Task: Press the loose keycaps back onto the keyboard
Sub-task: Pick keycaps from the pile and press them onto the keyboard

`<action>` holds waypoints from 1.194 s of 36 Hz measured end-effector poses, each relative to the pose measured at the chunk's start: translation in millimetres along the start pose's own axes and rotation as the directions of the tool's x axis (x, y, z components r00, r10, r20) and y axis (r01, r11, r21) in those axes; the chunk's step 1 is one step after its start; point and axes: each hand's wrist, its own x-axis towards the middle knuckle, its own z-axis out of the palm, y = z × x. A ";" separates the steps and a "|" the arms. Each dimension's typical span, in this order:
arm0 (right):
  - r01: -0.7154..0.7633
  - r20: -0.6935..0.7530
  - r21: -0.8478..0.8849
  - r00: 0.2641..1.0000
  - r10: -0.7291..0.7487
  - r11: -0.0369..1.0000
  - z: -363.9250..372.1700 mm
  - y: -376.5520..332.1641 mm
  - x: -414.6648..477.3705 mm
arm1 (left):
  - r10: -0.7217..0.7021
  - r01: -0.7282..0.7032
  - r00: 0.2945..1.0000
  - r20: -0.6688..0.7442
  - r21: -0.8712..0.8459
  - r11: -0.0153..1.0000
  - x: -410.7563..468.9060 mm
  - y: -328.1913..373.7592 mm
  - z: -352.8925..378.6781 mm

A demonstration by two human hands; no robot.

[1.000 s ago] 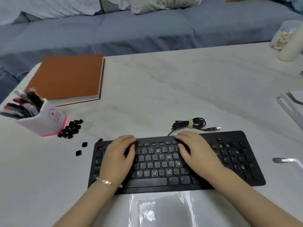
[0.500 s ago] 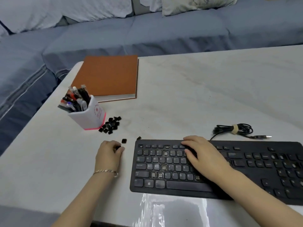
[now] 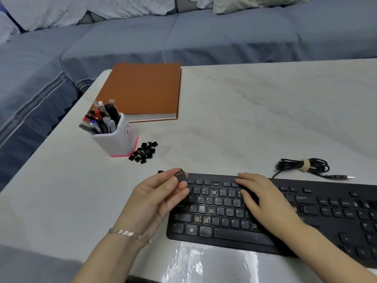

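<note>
Above the far left corner of the keyboard (image 3: 242,235), the left hand (image 3: 157,197) is pinching one loose keycap (image 3: 181,176) between thumb and fingertips. The hand is holding it clear of the keys with its face turned toward the camera, probably so the legend can be read and matched to a socket before pressing. The right hand (image 3: 263,203) is lying flat on the middle of the key field with its fingers spread and gripping nothing. It appears to be steadying the board for the coming press.

The keyboard is lying along the near edge of the tabletop (image 3: 244,119) and running off toward the right. Its cable (image 3: 304,165) is sitting coiled and tied just beyond its far edge, out of the working area.

Count:
- Hands: two.
- Keycap in hand: one.
- Stray keycap (image 3: 160,172) on the tabletop, just left of the keyboard's far left corner: one.
- Pile of keycaps (image 3: 143,153), touching the base of the pen holder (image 3: 120,137) near the left edge: roughly a dozen, though an exact count cannot be made.
- Open sockets (image 3: 213,192) showing in the letter area: at least four.
- Notebook (image 3: 142,90) at the far left corner: one.
</note>
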 end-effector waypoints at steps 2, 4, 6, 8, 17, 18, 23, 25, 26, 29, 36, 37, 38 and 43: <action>0.000 -0.004 0.006 1.000 0.000 1.000 0.3 -0.4 0.1 | 0.004 -0.005 1.000 0.020 0.024 1.000 -3.5 -0.3 2.7; -0.001 -0.004 0.008 1.000 0.001 1.000 0.6 -0.3 0.2 | 0.010 -0.012 0.999 0.033 0.048 0.999 -5.6 -1.3 4.4; -0.001 -0.007 0.012 1.000 0.001 1.000 0.9 0.3 0.0 | 0.015 -0.017 0.999 0.032 0.062 0.998 -5.6 -3.5 4.5; 0.000 -0.013 0.015 1.000 0.000 1.000 1.1 0.4 -0.6 | 0.013 -0.015 1.000 0.026 0.078 0.997 -4.3 -6.4 3.8; 0.009 -0.003 0.110 1.000 -0.009 0.994 -13.7 1.9 -1.7 | 0.040 -0.013 0.996 -0.078 0.319 0.948 6.9 -34.6 6.8; 0.002 -0.027 0.126 1.000 0.002 0.992 -17.6 3.0 -2.8 | 0.027 -0.004 0.997 -0.068 0.327 0.945 7.9 -38.7 10.2; -0.032 -0.042 0.280 0.998 0.045 0.960 -40.9 3.4 -11.3 | -0.061 0.054 0.998 0.005 0.395 0.917 13.8 -57.3 39.9; -0.028 -0.032 0.341 0.999 0.042 0.940 -48.7 3.0 -14.5 | -0.089 0.057 0.995 0.050 0.451 0.891 16.1 -64.5 55.4; -0.026 -0.027 0.353 0.999 0.038 0.935 -52.0 3.2 -16.2 | -0.097 0.050 0.993 0.073 0.482 0.875 17.1 -67.9 63.0; -0.010 -0.023 0.340 1.000 0.019 0.941 -58.6 5.2 -21.0 | -0.107 0.015 0.984 0.139 0.542 0.840 18.7 -75.3 82.3; 0.056 -0.084 0.321 0.996 -0.031 0.945 -67.2 10.4 -37.2 | -0.100 -0.071 0.967 0.236 0.622 0.779 14.4 -82.7 100.4; 0.061 -0.080 0.317 0.996 -0.038 0.946 -67.8 11.1 -39.6 | -0.094 -0.086 0.965 0.244 0.636 0.767 13.6 -84.3 100.8; 0.062 -0.072 0.308 0.997 -0.042 0.949 -68.1 11.8 -41.9 | -0.092 -0.096 0.964 0.251 0.646 0.757 12.8 -86.0 100.9; -0.006 -0.081 0.253 0.996 0.027 0.968 -60.8 20.2 -56.1 | -0.021 -0.197 0.956 0.293 0.694 0.693 8.2 -97.9 94.1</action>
